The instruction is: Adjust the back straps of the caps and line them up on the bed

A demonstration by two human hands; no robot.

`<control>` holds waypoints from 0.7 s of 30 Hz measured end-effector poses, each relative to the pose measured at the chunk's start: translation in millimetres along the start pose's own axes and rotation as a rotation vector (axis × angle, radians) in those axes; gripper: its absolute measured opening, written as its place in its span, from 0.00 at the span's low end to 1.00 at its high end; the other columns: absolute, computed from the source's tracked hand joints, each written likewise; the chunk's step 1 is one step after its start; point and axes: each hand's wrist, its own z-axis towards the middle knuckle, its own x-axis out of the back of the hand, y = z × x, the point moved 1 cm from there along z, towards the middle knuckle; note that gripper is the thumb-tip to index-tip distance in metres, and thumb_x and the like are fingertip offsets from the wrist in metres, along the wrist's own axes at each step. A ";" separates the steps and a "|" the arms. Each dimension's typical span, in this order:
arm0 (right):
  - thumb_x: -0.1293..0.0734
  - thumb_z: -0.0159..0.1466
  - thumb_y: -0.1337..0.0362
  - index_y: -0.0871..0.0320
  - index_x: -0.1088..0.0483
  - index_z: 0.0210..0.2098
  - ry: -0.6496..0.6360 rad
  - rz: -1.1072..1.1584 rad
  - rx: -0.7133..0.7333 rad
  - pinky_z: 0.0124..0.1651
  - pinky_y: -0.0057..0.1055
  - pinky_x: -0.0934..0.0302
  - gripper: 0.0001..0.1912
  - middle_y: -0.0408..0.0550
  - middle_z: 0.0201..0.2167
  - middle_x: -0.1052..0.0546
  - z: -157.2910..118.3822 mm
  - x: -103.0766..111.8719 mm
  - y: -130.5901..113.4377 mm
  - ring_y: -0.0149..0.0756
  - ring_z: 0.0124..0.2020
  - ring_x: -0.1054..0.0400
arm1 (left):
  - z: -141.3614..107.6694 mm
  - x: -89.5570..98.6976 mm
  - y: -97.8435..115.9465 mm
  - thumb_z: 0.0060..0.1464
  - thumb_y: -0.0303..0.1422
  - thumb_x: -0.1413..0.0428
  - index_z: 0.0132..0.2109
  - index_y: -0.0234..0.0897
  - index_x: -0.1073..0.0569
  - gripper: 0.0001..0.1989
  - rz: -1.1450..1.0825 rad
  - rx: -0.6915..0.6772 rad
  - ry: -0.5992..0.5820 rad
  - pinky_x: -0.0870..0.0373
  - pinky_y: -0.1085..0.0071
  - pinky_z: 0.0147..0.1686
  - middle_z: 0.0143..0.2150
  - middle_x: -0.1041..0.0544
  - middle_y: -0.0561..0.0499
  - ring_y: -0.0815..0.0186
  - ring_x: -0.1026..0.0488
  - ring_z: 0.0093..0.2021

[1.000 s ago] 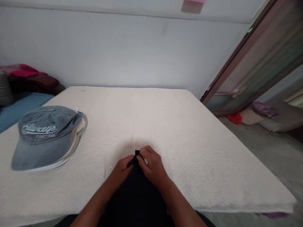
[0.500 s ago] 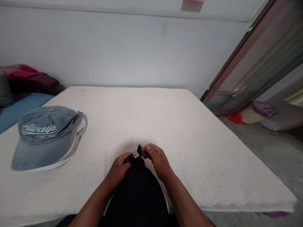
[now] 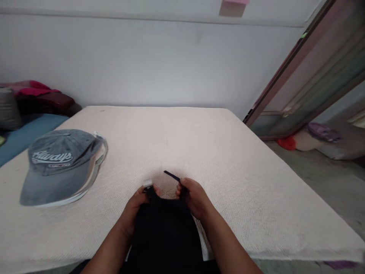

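A black cap [image 3: 168, 232] lies toward me at the table's near edge, its arched back opening facing away. My left hand [image 3: 136, 201] is closed on one side of that opening, where a pale metal buckle [image 3: 147, 183] shows at the fingertips. On the other side, my right hand [image 3: 194, 194] pinches the black strap [image 3: 172, 175], whose free end points up and left. The strap and buckle are apart. Part of the cap runs out of the bottom of the view.
A stack of caps, the top one a grey cap [image 3: 61, 163] with white lettering, sits at the left on the cream-covered table [image 3: 242, 182]. A white wall [image 3: 142, 61] rises behind. Cushions and cloth lie far left; a doorway frame [image 3: 288, 64] stands at right.
The strap has come out of the buckle. My hands have moved apart, the left one leftward with the buckle, the right one slightly rightward with the strap.
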 end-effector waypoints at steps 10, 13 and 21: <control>0.31 0.57 0.57 0.64 0.27 0.42 -0.321 0.080 -0.366 0.39 0.29 0.37 0.18 0.52 0.33 0.22 -27.0 -9.4 5.8 0.34 0.32 0.28 | 12.4 17.7 28.2 0.52 0.35 0.48 0.26 0.32 0.27 0.13 -0.244 0.276 0.149 0.28 0.64 0.36 0.22 0.23 0.47 0.62 0.25 0.26; 0.29 0.55 0.63 0.61 0.28 0.44 -0.286 0.177 -0.212 0.40 0.30 0.37 0.17 0.50 0.35 0.22 -27.2 -12.4 1.0 0.35 0.33 0.28 | 13.1 17.3 26.1 0.52 0.33 0.47 0.28 0.30 0.25 0.11 -0.160 0.327 0.161 0.29 0.66 0.35 0.23 0.23 0.46 0.62 0.26 0.25; 0.35 0.60 0.56 0.62 0.24 0.33 -0.027 0.533 -0.182 0.45 0.35 0.34 0.15 0.50 0.28 0.20 -19.1 -4.8 -26.2 0.38 0.32 0.26 | -7.3 19.1 6.9 0.56 0.39 0.48 0.38 0.33 0.23 0.14 -0.097 0.200 0.030 0.34 0.67 0.45 0.33 0.21 0.48 0.62 0.24 0.36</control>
